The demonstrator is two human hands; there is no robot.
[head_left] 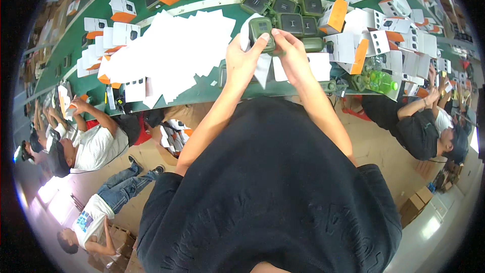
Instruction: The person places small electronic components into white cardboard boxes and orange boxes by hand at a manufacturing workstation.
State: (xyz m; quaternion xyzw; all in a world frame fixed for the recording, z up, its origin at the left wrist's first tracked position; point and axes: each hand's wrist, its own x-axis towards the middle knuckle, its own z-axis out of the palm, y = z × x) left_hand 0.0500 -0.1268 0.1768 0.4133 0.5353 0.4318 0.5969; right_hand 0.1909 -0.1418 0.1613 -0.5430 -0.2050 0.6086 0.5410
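Note:
Over the near part of the green table (pixel 214 93), a small olive-green, rounded box-shaped device (pixel 260 28) is held between my two hands. My left hand (pixel 242 59) has its thumb on the lower front of the device. A white sheet (pixel 245 33) shows behind its left side, between it and my left fingers. My right hand (pixel 292 54) grips the right edge with thumb and fingertips. Just beyond stand several similar dark-faced green devices (pixel 290 23), packed close together. A wide pile of loose white sheets (pixel 172 45) spreads left of my left hand.
White-and-orange boxes (pixel 333 16) crowd the table on the right. More white boxes (pixel 124 9) line the far and left sides. A green bottle (pixel 381 82) lies near the right front edge. Co-workers sit left (pixel 101 141) and right (pixel 419 126); another person (pixel 96 220) is behind at left.

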